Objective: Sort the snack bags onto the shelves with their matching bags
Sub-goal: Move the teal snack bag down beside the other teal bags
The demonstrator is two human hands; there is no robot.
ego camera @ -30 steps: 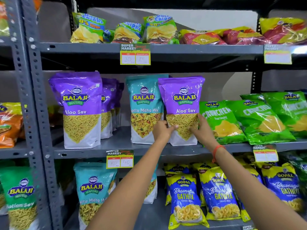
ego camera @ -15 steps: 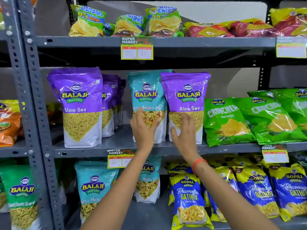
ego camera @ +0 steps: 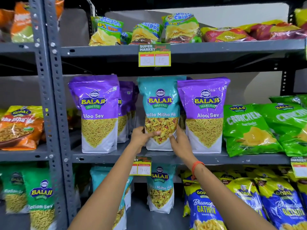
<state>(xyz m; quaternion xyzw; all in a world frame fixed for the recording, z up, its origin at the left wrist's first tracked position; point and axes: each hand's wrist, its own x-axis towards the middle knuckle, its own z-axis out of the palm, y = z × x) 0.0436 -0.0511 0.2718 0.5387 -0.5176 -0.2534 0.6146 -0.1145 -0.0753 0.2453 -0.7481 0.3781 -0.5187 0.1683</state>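
A teal Khatta Mitha Mix bag [ego camera: 160, 103] stands upright on the middle shelf [ego camera: 166, 157] between purple Aloo Sev bags. My left hand [ego camera: 142, 136] grips its lower left side and my right hand [ego camera: 180, 140] grips its lower right side. One purple Aloo Sev bag [ego camera: 206, 113] stands just right of it, touching it. Another purple Aloo Sev bag [ego camera: 98, 112] stands to the left with more purple bags behind it. On the shelf below, a matching teal Khatta Mitha Mix bag [ego camera: 160, 188] stands upright.
Green Crunchex bags [ego camera: 249, 128] lie at the right of the middle shelf. Blue Gopal Gathiya bags [ego camera: 206, 208] fill the lower right. Uncle Chipps bags [ego camera: 181, 29] sit on the top shelf. A grey upright post [ego camera: 54, 113] divides the rack. Green Ratlam Sev bag [ego camera: 41, 201] stands lower left.
Both hands left the right purple Aloo Sev bag and moved left onto the teal bag. They now grip its lower sides. The camera moved closer.
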